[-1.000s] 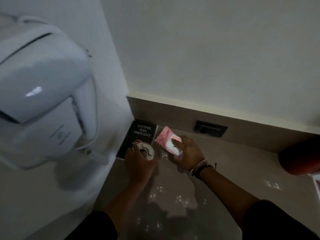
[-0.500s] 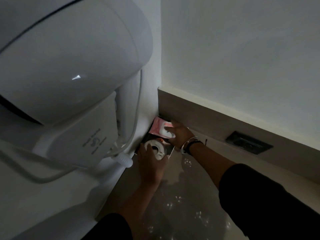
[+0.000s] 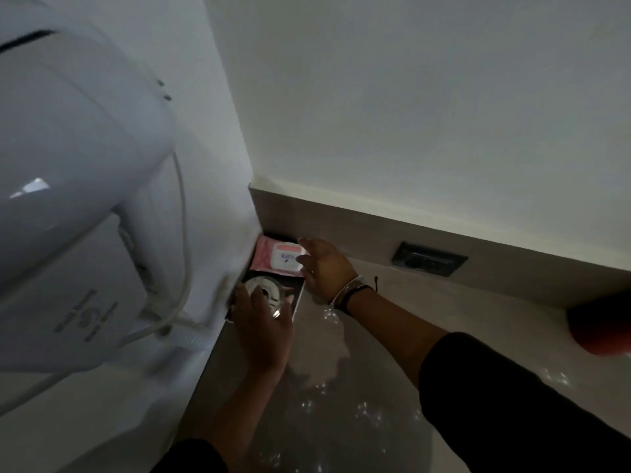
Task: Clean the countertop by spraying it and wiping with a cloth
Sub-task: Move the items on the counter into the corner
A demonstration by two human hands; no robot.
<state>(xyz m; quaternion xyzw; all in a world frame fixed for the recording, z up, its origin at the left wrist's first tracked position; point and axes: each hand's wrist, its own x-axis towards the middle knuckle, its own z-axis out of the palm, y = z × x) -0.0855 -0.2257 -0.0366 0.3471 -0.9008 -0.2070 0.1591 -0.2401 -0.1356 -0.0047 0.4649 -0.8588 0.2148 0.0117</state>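
The beige countertop (image 3: 392,336) glistens with scattered drops. In its back left corner a pink wipes pack (image 3: 278,257) lies on a black book (image 3: 296,292). My right hand (image 3: 324,268) is spread open with its fingertips against the pack's right edge. Just in front of the pack, a round white roll-like object (image 3: 264,289) rests on the book. My left hand (image 3: 263,329) lies over its near side with fingers curled on it. No spray bottle or cloth is in view.
A white wall-mounted dryer (image 3: 68,199) with a coiled cord (image 3: 181,233) bulges out from the left wall, close above the corner. A dark socket (image 3: 428,258) sits in the low backsplash. A red rounded object (image 3: 601,326) stands at the right edge.
Both hands carried the pink pack and the round object into the back left corner, onto the book. My right hand opened off the pack; my left stays on the round object.
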